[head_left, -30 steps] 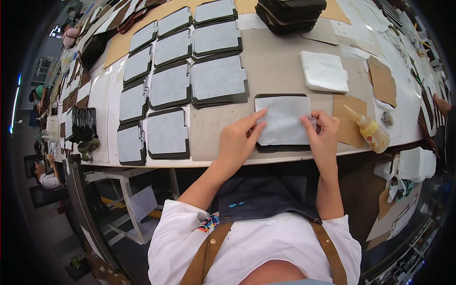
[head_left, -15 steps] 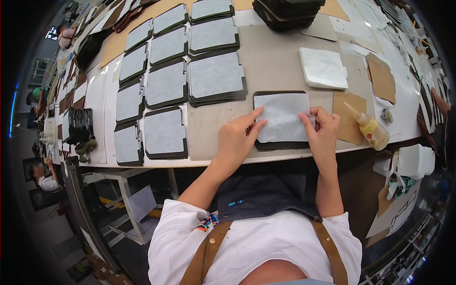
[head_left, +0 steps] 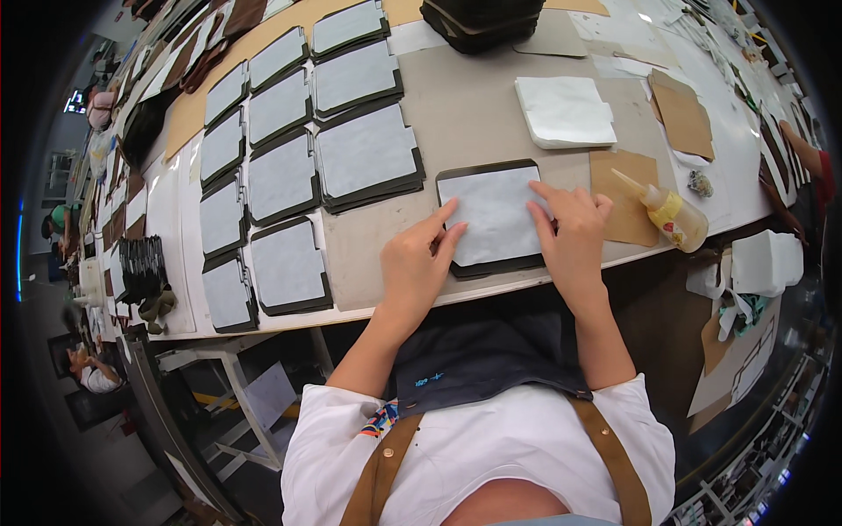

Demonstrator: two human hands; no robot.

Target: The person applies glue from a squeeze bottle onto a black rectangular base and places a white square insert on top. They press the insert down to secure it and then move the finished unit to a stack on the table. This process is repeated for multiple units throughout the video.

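A pale grey-white sheet (head_left: 493, 215) lies over a black flat piece (head_left: 497, 266) at the table's front edge, leaving a dark border showing. At its left edge, my left hand (head_left: 417, 265) rests with thumb and index finger apart, their tips on the sheet's margin. My right hand (head_left: 568, 232) is at the opposite edge, index finger and thumb stretched out and touching the sheet's right side. Neither hand grips anything; the other fingers are partly curled. Several stacks of similar black pieces topped with pale sheets (head_left: 367, 153) stand in rows to the left.
Right of my hands, a glue bottle (head_left: 675, 217) with a long nozzle lies on its side by a brown card (head_left: 618, 206). A white sheet stack (head_left: 566, 112) sits beyond. Farther back is a tall black pile (head_left: 482, 22). Another person's arm (head_left: 798, 147) reaches in at far right.
The sheet's right edge, pinched between my right fingers before, now lies down on the black piece. My right fingers have straightened along it. The view has shifted and turned slightly.
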